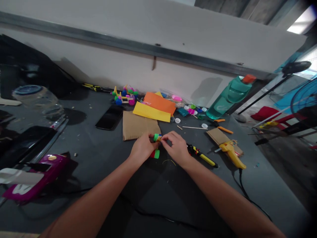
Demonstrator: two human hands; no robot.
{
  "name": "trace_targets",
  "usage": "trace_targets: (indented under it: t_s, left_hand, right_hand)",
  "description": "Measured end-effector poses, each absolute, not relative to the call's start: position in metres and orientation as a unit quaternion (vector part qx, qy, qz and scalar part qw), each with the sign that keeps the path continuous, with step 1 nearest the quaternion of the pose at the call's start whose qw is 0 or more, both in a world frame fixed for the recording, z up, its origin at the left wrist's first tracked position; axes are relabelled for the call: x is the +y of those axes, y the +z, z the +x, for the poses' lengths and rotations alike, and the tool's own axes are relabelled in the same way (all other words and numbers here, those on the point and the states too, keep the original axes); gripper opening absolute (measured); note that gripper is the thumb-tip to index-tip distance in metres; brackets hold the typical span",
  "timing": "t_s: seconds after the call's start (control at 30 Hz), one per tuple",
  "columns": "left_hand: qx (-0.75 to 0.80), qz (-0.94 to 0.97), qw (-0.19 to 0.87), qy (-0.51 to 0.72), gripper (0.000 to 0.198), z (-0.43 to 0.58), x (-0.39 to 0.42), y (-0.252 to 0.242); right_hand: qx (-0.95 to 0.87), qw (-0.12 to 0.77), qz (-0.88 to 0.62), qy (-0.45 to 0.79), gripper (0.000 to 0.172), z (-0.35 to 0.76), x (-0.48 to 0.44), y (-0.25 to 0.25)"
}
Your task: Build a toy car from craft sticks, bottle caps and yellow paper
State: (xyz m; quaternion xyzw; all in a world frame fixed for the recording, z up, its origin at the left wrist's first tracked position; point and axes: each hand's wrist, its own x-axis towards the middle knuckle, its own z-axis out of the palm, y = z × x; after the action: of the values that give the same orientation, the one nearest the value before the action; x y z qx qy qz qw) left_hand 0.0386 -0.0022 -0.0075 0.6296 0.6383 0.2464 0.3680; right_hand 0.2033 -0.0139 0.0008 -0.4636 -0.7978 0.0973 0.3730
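My left hand (142, 147) and my right hand (174, 147) pinch a small green and yellow piece (157, 137) between their fingertips, and it looks like a bottle cap with something fitted to it. Just below my hands lies a red and green cap-like piece (155, 153). A brown cardboard sheet (138, 125) lies just beyond my left hand. Right of my right hand rests a yellow and black craft knife (201, 156), and a yellow hot glue gun (231, 153) sits on a cardboard scrap (218, 136).
Orange and yellow paper sheets (158, 106), a black phone (109, 117), a small toy car with colourful wheels (123, 96), scattered bottle caps (190, 110), orange-handled pliers (219, 125) and a green water bottle (229, 97) lie towards the wall. A black cable crosses the dark table (99, 158).
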Motion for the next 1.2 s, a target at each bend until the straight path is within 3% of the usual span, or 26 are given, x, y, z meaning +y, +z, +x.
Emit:
trace_targets:
  t_s: [0.4, 0.9, 1.2]
  left_hand:
    - [0.645, 0.616, 0.379, 0.244, 0.028, 0.038, 0.002, -0.010]
    - [0.651, 0.621, 0.362, 0.244, 0.033, 0.037, 0.003, -0.011]
    - [0.635, 0.615, 0.387, 0.263, 0.032, 0.035, 0.003, -0.015]
  right_hand:
    - [-0.799, 0.370, -0.463, 0.103, 0.008, 0.201, -0.015, 0.001]
    - [-0.793, 0.346, -0.488, 0.113, 0.006, 0.203, -0.013, -0.001]
    - [-0.769, 0.343, -0.506, 0.186, 0.006, 0.204, -0.010, -0.008]
